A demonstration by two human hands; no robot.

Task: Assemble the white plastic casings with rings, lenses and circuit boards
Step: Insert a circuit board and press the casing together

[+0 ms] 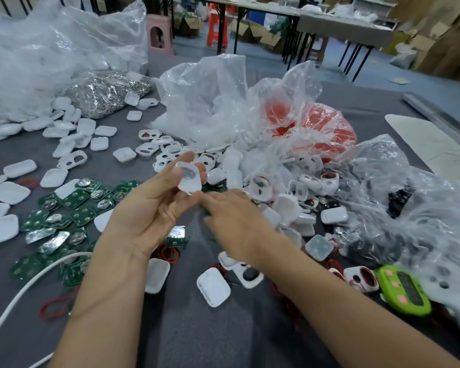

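**One casing in hand, scores more waiting**

Nearest on the grey table [197, 335], three loose white shells [213, 286] lie close together. Red rings [54, 306] are scattered around them, and a white cable [24, 288] crosses the left corner. One green gadget [404, 293] sits at the right.

Above these, the left hand [149, 208] pinches a white casing [188, 177] by its edges between thumb and fingertips. The casing is lifted off the table, with a grey oval window facing up. The right hand [237, 219] hovers palm-down just beside it, blurred; I cannot tell whether it holds anything.

The casing looks light, stiff, thin-walled and smooth, so it is probably slippery. It is best held by the rim, clear of the window.

Left of the hands lie green circuit boards [77, 200], overlapping, perhaps two or three dozen. Beyond them, white casings [63, 148] spread past counting, several dozen at least, spilling from clear plastic bags [210, 96]. One red bag [327, 128] and one bag of small metal parts [101, 91] sit farther back.
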